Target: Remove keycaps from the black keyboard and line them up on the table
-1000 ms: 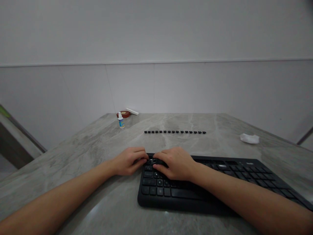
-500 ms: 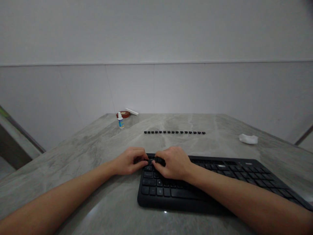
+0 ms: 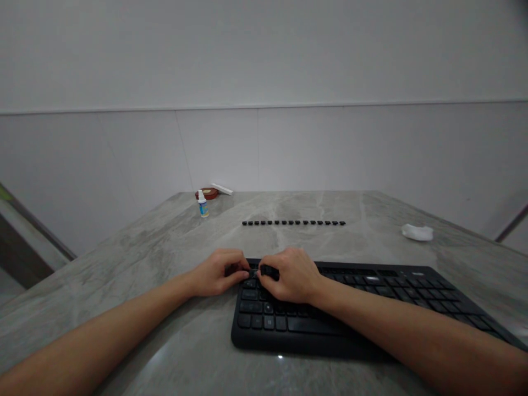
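Note:
A black keyboard (image 3: 313,344) lies on the table in front of me. At its upper left corner my left hand (image 3: 225,272) is closed, thumb and forefinger pinched over the keys; whatever lies between these fingertips is too small to make out. Close beside it, my right hand (image 3: 291,275) rests over the upper left keys. Its thumb and bent forefinger close on a thin, shiny, rod-like thing (image 3: 254,270) that points toward the left fingertips. Dark shapes show inside the curl of the right fingers, and I cannot tell whether they are a handle or keys.
Beyond the keyboard, several small black keycaps (image 3: 297,223) stand in a straight row. A white-and-blue bottle (image 3: 203,204), a reddish-brown case (image 3: 207,193) and a white strip (image 3: 221,189) are at the back left. Crumpled white tissue (image 3: 417,233) lies at right on the marble-patterned table (image 3: 165,242).
Both hands keep nearly the same place and pinch at the keyboard's corner. The view has shifted very slightly; nothing on the table has visibly moved.

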### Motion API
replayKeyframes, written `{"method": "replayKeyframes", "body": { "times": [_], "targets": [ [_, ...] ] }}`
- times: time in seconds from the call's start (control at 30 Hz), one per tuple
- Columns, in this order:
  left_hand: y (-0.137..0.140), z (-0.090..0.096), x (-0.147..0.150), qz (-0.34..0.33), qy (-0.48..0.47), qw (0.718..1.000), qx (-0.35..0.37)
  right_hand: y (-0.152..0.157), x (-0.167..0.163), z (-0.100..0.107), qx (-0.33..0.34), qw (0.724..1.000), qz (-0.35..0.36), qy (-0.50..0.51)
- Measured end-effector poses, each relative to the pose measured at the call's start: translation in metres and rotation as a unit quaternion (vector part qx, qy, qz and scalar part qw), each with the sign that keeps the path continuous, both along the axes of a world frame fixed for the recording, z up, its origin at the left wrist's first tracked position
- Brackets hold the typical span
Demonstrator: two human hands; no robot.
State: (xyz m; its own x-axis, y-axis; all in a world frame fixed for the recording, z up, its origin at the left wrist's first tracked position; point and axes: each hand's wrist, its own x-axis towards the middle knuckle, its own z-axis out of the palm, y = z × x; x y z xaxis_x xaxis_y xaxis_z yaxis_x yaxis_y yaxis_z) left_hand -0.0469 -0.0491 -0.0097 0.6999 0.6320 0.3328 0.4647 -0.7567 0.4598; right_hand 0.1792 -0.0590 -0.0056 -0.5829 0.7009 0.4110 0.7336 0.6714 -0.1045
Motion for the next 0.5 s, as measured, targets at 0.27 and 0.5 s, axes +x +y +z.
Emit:
{"method": "replayKeyframes", "body": {
  "times": [0.27, 0.5],
  "targets": [
    [0.0, -0.0007, -0.0011, -0.011, 0.019, 1.0, 0.02, 0.001, -0.0002, -0.0002, 0.009, 1.0, 0.009, -0.004],
    [0.0035, -0.004, -0.001, -0.024, 0.013, 0.999, 0.023, -0.001, -0.001, 0.0037, 0.011, 1.0, 0.007, -0.005]
  ]
}}
